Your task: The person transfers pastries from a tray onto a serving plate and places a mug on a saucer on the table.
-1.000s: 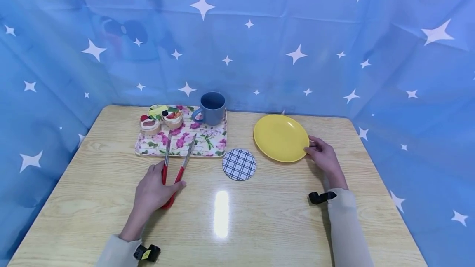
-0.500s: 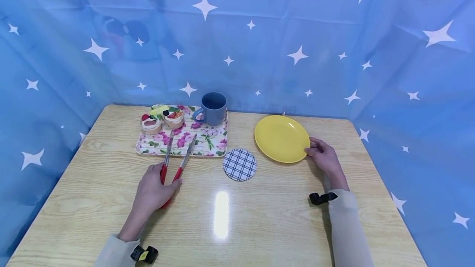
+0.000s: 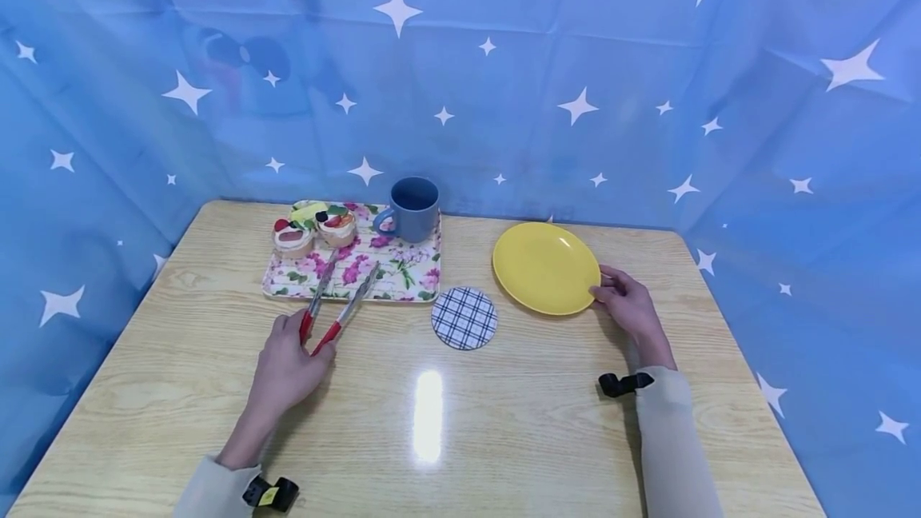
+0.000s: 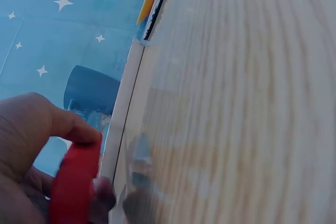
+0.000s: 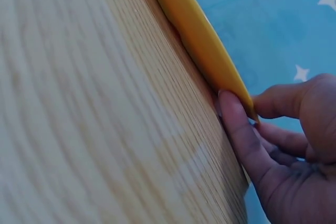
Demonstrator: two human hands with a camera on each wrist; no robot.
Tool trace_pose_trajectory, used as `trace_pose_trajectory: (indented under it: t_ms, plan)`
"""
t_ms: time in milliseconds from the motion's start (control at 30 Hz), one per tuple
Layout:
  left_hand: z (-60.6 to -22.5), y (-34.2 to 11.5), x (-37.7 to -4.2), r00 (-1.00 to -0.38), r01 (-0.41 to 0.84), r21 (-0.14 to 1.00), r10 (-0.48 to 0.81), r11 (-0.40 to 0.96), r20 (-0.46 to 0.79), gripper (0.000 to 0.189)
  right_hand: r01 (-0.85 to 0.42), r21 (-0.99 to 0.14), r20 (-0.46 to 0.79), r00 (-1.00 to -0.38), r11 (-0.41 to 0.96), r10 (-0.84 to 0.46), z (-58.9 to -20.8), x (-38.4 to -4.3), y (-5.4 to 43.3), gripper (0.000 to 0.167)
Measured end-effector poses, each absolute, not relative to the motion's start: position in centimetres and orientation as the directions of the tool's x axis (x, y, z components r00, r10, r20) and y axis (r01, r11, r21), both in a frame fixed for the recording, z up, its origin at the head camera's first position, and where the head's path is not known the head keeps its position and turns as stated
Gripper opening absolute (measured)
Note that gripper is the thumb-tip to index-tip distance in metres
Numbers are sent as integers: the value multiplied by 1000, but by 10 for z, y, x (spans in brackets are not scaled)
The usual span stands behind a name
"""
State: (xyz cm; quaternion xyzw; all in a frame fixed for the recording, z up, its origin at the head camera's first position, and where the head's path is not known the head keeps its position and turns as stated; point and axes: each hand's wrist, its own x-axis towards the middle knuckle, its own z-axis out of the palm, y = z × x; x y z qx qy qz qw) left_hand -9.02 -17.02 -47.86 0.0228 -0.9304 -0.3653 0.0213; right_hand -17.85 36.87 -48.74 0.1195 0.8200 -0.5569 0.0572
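My left hand [image 3: 289,364] grips red-handled metal tongs [image 3: 347,312] from above. Their two arms are spread apart, with the tips over the front part of a floral tray [image 3: 424,288]. Just beyond the tips, two small cream tarts with fruit, a left one [image 3: 291,242] and a right one [image 3: 336,229], sit at the tray's left side. In the left wrist view the red handle [image 4: 79,182] lies between thumb and fingers. My right hand [image 3: 627,306] pinches the right rim of a yellow plate [image 3: 545,268]; the thumb is on top and fingers are beneath, as the right wrist view shows.
A blue mug [image 3: 414,210] stands on the tray's back right, its handle to the left. Between tray and plate lies a round checked coaster [image 3: 464,318]. A blue star-patterned curtain [image 3: 475,62] hangs right behind the wooden table [image 3: 532,422].
My left hand has shifted slightly left, bringing the tongs' handles with it; the tongs are tilted more to the right. My right hand and the plate have stayed in place.
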Motion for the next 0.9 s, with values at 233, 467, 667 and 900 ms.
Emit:
trace_pose_trajectory:
  t_ms: [233,467,667,900]
  plan:
    - [-478,-174,-91,-995,-71,685,-103,725,6,55,264,-901,-239,-964,344,112,-484,-178,368,63]
    - [-477,-180,-92,-991,-76,706,-129,704,21,70,247,-901,-220,-969,355,117,-489,-181,371,63]
    - [-475,-185,-91,-986,-88,706,-160,703,36,72,255,-901,-228,-967,350,116,-489,-178,371,64]
    - [-468,-191,-93,-980,-98,689,-189,718,57,77,247,-903,-219,-969,352,117,-490,-178,371,63]
